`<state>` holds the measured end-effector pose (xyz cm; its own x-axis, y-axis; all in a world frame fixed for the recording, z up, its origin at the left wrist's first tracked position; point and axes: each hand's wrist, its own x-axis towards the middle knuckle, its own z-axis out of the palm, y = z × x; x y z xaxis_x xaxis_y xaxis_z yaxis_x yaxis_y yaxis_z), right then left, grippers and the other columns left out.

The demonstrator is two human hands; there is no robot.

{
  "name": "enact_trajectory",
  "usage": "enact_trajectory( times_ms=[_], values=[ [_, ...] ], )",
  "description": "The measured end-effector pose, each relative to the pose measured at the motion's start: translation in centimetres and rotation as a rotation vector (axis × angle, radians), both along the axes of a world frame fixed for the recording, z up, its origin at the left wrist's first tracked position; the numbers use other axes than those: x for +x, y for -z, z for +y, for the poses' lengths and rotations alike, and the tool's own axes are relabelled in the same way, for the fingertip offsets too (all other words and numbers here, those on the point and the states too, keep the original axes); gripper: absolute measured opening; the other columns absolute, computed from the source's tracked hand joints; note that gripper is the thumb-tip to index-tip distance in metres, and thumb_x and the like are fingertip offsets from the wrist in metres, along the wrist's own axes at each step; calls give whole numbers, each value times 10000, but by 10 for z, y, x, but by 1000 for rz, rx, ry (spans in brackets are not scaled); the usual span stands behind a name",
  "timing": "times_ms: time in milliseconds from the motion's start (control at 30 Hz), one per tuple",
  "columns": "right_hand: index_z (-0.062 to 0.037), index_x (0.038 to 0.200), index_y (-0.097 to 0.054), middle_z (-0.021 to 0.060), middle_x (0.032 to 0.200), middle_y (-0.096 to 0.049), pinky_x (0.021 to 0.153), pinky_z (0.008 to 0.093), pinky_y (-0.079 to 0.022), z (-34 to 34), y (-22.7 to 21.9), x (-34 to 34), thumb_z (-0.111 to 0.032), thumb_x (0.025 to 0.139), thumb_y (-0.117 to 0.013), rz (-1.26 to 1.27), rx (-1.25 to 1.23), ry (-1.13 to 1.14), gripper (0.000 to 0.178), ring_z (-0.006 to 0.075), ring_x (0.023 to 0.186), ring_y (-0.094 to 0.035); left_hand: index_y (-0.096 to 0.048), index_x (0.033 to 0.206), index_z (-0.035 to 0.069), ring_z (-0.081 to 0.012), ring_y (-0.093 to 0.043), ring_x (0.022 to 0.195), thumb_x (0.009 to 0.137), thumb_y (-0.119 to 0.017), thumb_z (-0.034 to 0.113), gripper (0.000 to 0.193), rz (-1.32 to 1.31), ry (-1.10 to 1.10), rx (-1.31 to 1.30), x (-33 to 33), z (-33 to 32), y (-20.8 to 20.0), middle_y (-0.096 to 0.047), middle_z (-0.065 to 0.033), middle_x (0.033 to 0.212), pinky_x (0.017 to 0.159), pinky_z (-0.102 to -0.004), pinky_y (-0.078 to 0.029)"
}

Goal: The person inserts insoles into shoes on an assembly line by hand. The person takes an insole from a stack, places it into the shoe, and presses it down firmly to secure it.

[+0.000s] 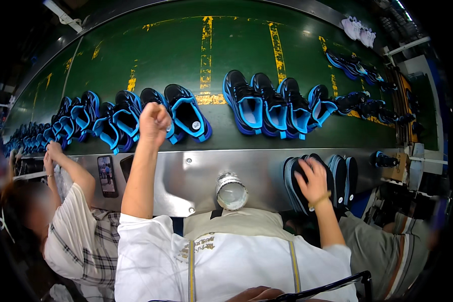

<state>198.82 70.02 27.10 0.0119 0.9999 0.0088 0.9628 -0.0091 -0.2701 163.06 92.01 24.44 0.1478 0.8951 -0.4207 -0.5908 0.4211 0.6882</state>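
My left hand (155, 122) is raised over the green belt with its fingers curled closed; whatever they hold, if anything, is hidden. Just behind it stand a black and blue sneaker (151, 95) and, to its right, another sneaker (186, 113) with a round white sticker inside. On the metal ledge at the right lies a row of dark insoles (293, 183) with light blue edges. My right hand (314, 180) rests over these insoles, fingers spread and gripping nothing. More insoles (338, 173) with small white dots lie just right of that hand.
A crusted pot (231, 191) of pale liquid stands before me on the metal ledge (186, 173). More sneakers (244, 103) line the green belt (171, 55) both ways. A phone (106, 176) lies left, near a co-worker (73, 226). Another person's leg (382, 251) shows right.
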Motion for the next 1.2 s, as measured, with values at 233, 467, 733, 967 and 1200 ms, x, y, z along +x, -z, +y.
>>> enact_trajectory(
  times_ms=[233,467,733,967,1200],
  values=[
    [-57,925,-480,164,1100,-429,891,412,-280,-117,5,13,-243,585,-687,-33,-269,372,440,312,1033,-400,-431,643,15,-134,-413,450,742,-589,272,317,1012,311,614,115,-6,39,-428,-76,478,430,-284,-332],
    [-21,923,-531,187,1052,-474,749,373,-395,-71,-45,8,-173,609,-674,193,104,326,377,339,917,-464,-435,1127,139,-350,-552,587,748,-480,487,517,1588,671,979,170,31,49,-563,-185,637,530,-393,-445],
    [-24,624,-563,117,974,-542,623,319,-395,86,-22,-40,-94,593,-596,-23,335,-193,83,224,739,-488,-565,663,-21,-128,-417,519,739,-506,478,508,990,549,410,170,29,62,-466,-70,522,488,-285,-350],
    [-32,673,-579,101,880,-555,665,322,-428,134,53,-69,-94,664,-511,-135,16,-217,92,235,766,-502,-519,622,-45,-276,-514,524,752,-495,450,513,1024,384,316,176,2,67,-502,-200,539,515,-353,-393],
    [7,812,-540,143,858,-534,657,338,-469,149,69,-87,-62,706,-481,-103,-290,-7,140,275,745,-555,-565,774,-18,-278,-536,550,765,-483,437,462,887,213,353,173,-14,70,-523,-188,561,528,-340,-403]
  ],
)
